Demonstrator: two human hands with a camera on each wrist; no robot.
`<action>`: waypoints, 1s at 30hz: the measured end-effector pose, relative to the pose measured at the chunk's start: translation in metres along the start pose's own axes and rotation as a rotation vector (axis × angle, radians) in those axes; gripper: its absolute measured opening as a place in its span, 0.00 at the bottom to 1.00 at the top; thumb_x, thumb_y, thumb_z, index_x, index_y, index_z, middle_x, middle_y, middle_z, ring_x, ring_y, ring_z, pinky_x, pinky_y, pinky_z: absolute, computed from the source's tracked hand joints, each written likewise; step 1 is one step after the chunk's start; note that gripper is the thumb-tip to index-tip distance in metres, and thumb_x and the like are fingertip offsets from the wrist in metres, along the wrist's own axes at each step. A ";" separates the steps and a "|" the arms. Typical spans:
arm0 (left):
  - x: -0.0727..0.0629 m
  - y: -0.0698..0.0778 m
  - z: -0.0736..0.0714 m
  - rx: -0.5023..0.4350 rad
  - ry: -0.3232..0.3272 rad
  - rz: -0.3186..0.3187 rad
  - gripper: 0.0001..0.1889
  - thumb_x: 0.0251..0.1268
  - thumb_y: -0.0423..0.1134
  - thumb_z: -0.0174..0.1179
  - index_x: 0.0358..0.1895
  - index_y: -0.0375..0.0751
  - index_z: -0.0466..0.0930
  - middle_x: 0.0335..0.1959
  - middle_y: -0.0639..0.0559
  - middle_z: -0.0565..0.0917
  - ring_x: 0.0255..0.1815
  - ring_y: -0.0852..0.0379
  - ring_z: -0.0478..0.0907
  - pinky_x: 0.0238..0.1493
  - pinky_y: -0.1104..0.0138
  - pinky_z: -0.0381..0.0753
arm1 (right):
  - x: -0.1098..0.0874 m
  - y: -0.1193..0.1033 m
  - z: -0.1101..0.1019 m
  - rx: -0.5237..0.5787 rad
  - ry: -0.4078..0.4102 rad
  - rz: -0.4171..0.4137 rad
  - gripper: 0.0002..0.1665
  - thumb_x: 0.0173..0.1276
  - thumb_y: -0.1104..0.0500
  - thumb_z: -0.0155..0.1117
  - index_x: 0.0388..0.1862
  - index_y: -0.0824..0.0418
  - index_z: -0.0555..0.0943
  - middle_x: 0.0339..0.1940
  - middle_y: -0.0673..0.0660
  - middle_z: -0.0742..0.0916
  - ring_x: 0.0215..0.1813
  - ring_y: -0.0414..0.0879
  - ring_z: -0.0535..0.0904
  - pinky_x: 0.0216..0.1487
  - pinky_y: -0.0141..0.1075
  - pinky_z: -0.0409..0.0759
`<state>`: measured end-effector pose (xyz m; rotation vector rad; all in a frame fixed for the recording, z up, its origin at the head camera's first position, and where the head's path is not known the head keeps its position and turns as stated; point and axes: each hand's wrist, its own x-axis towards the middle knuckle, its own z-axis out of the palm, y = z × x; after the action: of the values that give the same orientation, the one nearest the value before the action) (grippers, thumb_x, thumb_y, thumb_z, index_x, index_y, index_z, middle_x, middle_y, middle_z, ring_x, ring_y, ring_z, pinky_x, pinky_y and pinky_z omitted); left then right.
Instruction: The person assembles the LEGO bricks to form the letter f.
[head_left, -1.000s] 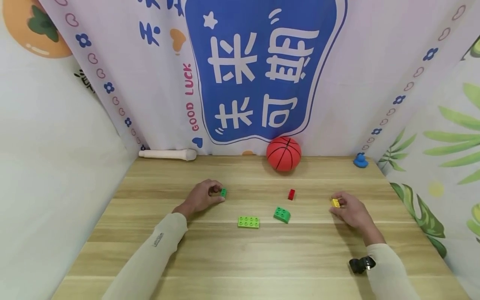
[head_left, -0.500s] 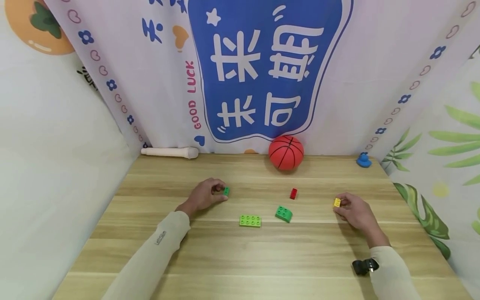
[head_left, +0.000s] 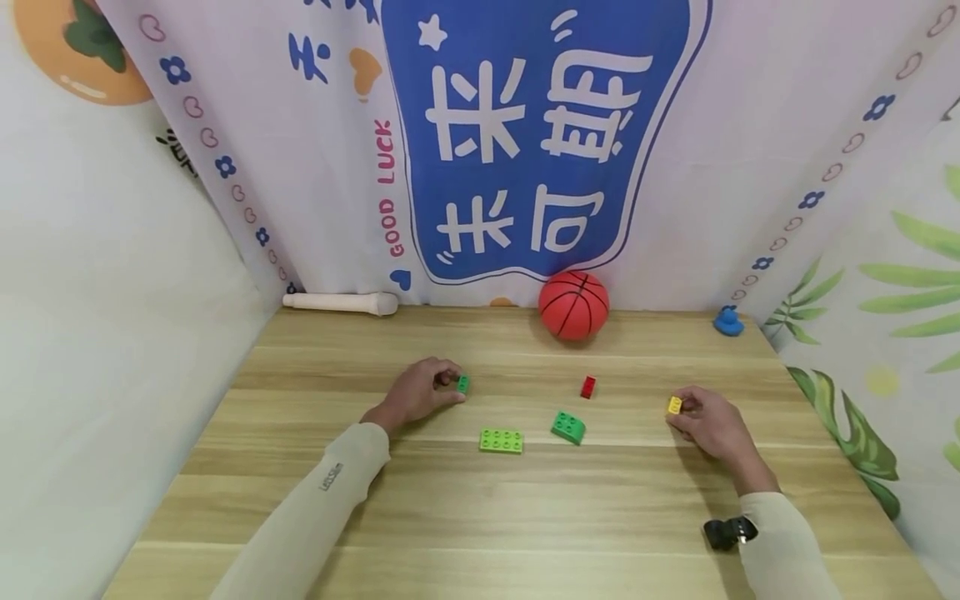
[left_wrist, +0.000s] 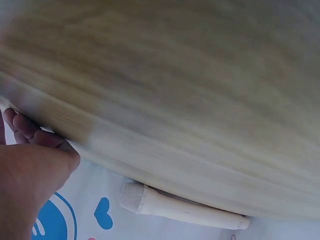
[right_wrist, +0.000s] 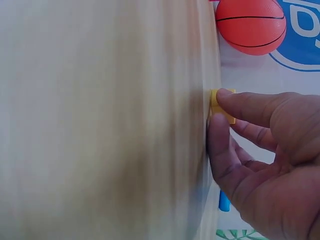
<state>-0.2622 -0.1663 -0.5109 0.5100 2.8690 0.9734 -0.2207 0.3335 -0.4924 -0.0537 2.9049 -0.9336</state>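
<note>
My left hand (head_left: 420,392) pinches a small green toy brick (head_left: 462,384) between thumb and fingers, low over the table left of centre. In the left wrist view that brick is out of sight; only part of the left hand (left_wrist: 37,165) shows. At the right, my right hand (head_left: 708,423) pinches a small yellow brick (head_left: 674,406), also seen in the right wrist view as a yellow brick (right_wrist: 223,111) between thumb and fingertip. Between the hands lie a lime-green brick (head_left: 501,441), a green brick with a curved end (head_left: 568,427) and a small red brick (head_left: 588,387).
A red toy basketball (head_left: 573,306) sits at the table's back edge against the printed cloth. A white microphone (head_left: 341,303) lies at the back left, and a blue rubber duck (head_left: 728,322) at the back right. The wooden table (head_left: 480,525) has cloth walls on three sides.
My left hand has shifted slightly to the right along with the small green brick. The right hand keeps its place and has turned the yellow brick a little. The head view has shifted slightly.
</note>
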 end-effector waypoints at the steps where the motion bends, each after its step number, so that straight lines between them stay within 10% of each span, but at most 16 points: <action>1: 0.000 0.000 0.001 0.000 -0.001 0.000 0.19 0.69 0.44 0.75 0.59 0.44 0.87 0.47 0.48 0.86 0.49 0.52 0.80 0.58 0.55 0.82 | -0.001 -0.001 0.000 -0.007 0.003 -0.002 0.23 0.73 0.61 0.73 0.60 0.74 0.80 0.51 0.72 0.88 0.46 0.56 0.89 0.41 0.39 0.84; 13: 0.000 0.004 -0.002 0.007 0.012 0.012 0.18 0.68 0.44 0.76 0.56 0.43 0.87 0.43 0.48 0.84 0.45 0.54 0.78 0.52 0.58 0.79 | 0.015 -0.087 0.007 0.077 0.191 -0.166 0.27 0.75 0.58 0.73 0.67 0.69 0.81 0.58 0.71 0.88 0.58 0.65 0.86 0.57 0.58 0.87; 30: -0.004 0.003 -0.001 -0.010 0.028 0.011 0.17 0.66 0.44 0.78 0.55 0.45 0.89 0.44 0.49 0.85 0.45 0.54 0.78 0.52 0.59 0.79 | 0.062 -0.231 0.108 0.086 -0.133 -0.476 0.21 0.71 0.60 0.77 0.61 0.60 0.87 0.55 0.58 0.91 0.55 0.52 0.87 0.59 0.48 0.86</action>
<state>-0.2582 -0.1663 -0.5084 0.5163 2.8881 1.0037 -0.2710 0.0791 -0.4495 -0.7963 2.7696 -1.0633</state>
